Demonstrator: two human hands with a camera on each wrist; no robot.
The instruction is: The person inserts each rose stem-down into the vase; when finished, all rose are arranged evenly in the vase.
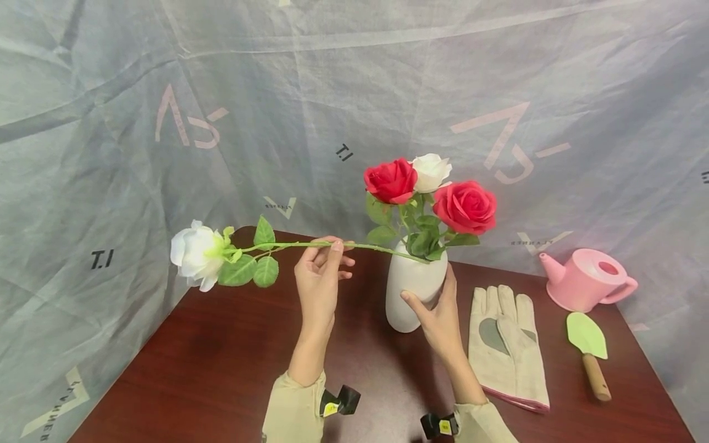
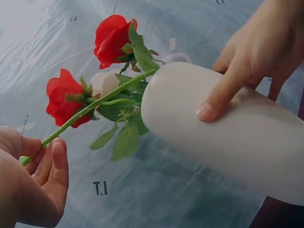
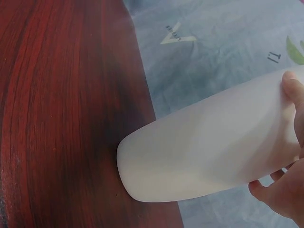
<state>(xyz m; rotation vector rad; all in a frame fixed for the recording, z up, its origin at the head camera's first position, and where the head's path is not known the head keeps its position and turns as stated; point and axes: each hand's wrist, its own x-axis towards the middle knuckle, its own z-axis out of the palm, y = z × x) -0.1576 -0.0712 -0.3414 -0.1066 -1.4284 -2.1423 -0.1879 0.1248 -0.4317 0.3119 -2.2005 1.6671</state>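
My left hand (image 1: 319,286) pinches the green stem of a white rose (image 1: 195,253), which lies nearly level with its bloom out to the left. The stem's far end reaches the mouth of a white vase (image 1: 407,295); how far it goes in is hard to tell. Around the vase's right side my right hand (image 1: 445,323) grips, thumb across the front. Two red roses (image 1: 465,208) and another white rose (image 1: 430,172) stand in the vase with green leaves. The right wrist view shows the vase base (image 3: 147,175) at the table.
Right of the vase lie pale work gloves (image 1: 509,357) with grey patches. Further right are a pink watering can (image 1: 588,280) and a small green trowel (image 1: 587,335) with a wooden handle. Grey printed cloth (image 1: 310,111) hangs behind the dark red-brown table (image 1: 221,344).
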